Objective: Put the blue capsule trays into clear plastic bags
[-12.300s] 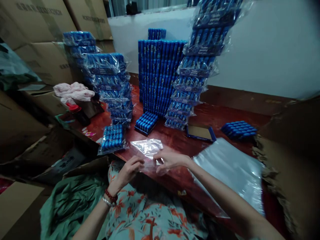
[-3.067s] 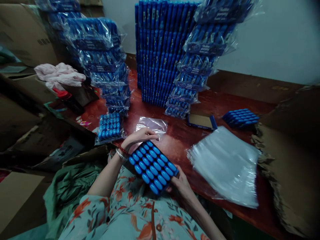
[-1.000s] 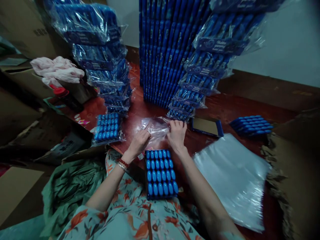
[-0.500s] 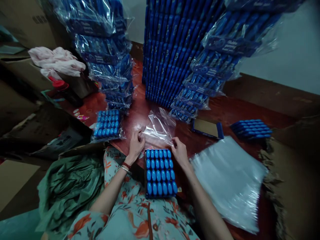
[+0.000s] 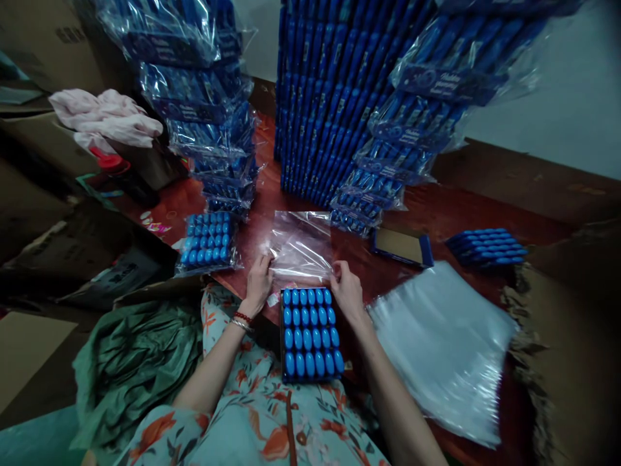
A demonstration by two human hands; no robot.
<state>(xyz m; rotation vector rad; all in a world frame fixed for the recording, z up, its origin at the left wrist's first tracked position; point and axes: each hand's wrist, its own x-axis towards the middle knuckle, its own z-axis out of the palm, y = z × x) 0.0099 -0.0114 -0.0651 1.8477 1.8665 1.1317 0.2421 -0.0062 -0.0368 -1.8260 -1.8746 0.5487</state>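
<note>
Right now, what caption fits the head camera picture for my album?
Left hand and right hand hold clear plastic on a red table, beside rows of blue ovals.

Two hands, one held bag, one bottle

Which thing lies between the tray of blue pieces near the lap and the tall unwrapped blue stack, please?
In the head view, a clear plastic bag lies there on the red table, the left hand and right hand at its sides.

Dim room, glare on plastic, dark corners
</note>
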